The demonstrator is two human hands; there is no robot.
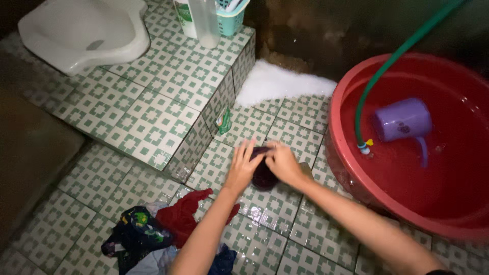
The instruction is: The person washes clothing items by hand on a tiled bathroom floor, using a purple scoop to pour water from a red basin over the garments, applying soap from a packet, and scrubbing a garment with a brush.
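My left hand (243, 165) and my right hand (282, 163) both grip a small dark maroon cloth (263, 174), pressed against the wet green-and-white tiled floor (265, 209). The hands sit side by side, fingers curled over the cloth's top edge. Most of the cloth is hidden under my fingers.
A big red basin (346, 168) of water stands right, with a purple dipper (405, 119) floating and a green hose (387, 66) hanging in. A pile of wet clothes (163, 229) lies at lower left. A raised tiled step (153, 102) carries a white squat toilet (81, 33), bottles and a basket. White foam (277, 81) lies beyond.
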